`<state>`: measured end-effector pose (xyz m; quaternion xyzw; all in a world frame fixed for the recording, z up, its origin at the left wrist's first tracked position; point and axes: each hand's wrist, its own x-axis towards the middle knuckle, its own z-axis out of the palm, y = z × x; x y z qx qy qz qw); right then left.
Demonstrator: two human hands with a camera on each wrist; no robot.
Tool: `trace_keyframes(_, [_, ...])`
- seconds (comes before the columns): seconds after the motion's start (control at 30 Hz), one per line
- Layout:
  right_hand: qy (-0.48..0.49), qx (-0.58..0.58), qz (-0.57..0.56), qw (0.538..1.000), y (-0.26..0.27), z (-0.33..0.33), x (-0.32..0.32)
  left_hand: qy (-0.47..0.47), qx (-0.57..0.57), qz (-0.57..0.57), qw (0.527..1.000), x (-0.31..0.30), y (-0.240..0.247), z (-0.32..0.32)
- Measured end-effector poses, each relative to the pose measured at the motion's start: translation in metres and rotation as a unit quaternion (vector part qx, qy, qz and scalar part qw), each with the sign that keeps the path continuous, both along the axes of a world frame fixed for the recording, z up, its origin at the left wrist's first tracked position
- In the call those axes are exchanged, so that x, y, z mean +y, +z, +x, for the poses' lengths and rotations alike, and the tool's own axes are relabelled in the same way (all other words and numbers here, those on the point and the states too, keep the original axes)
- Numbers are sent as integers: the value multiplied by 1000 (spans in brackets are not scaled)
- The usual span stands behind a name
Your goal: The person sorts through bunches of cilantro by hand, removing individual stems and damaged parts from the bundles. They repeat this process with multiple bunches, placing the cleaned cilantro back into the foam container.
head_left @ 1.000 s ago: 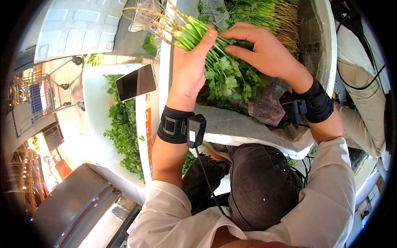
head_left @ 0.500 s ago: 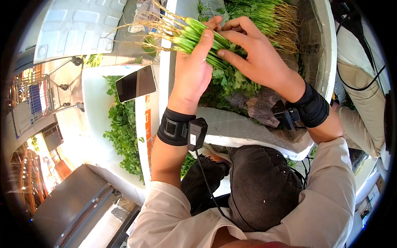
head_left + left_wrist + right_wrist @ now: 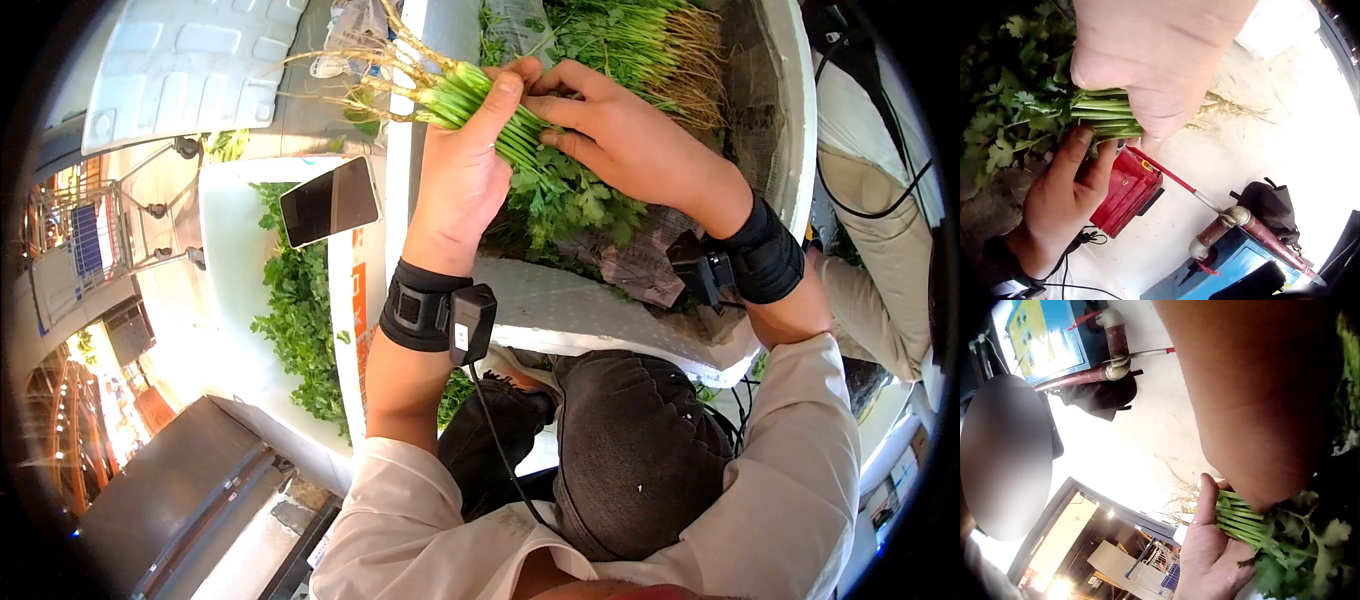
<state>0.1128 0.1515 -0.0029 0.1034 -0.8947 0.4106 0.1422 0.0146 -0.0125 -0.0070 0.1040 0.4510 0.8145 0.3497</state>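
Note:
In the head view my left hand [image 3: 455, 185] grips a bunch of coriander [image 3: 585, 205] low on its pale green stems, thumb across them. Its long, tan roots [image 3: 400, 75] stick out past the hand to the left, and the leaves hang to the right. My right hand [image 3: 645, 140] pinches the stems just beside the left fingers, its thumb below and its fingers bent above. From the left wrist, the right thumb [image 3: 1075, 147] shows against the stems [image 3: 1107, 112]. In the right wrist view the left palm [image 3: 1210, 556] lies under the stems.
A white foam box [image 3: 805, 110] below my hands holds more rooted coriander [image 3: 650, 60] and crumpled newspaper [image 3: 640, 260]. To the left, a phone [image 3: 330, 200] lies on the edge of another white box [image 3: 225, 260] with leafy greens [image 3: 300, 330]. A shopping cart [image 3: 85, 240] stands farther left.
The bunch has tipped slightly and its roots now reach farther left than a second ago. My right hand slid left along the stems with fingers spread, then drew back a little, fingers closer together.

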Motion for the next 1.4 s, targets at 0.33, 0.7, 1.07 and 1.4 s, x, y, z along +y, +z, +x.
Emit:
trace_keyframes(0.33, [-19, -60, -34, 997, 6, 8, 2, 100, 0, 54, 994, 0, 14, -1])
trace_keyframes(0.7, [-77, -71, 61, 993, -1, 10, -10, 0, 79, 135, 988, -5, 21, -7])
trace_keyframes(1.07, [-91, -7, 34, 995, 7, 6, -3, 91, 122, 52, 987, -4, 14, -4])
trace_keyframes(1.4, [-77, -77, 43, 993, 3, 4, -5, -35, 234, 49, 970, 0, 5, 1])
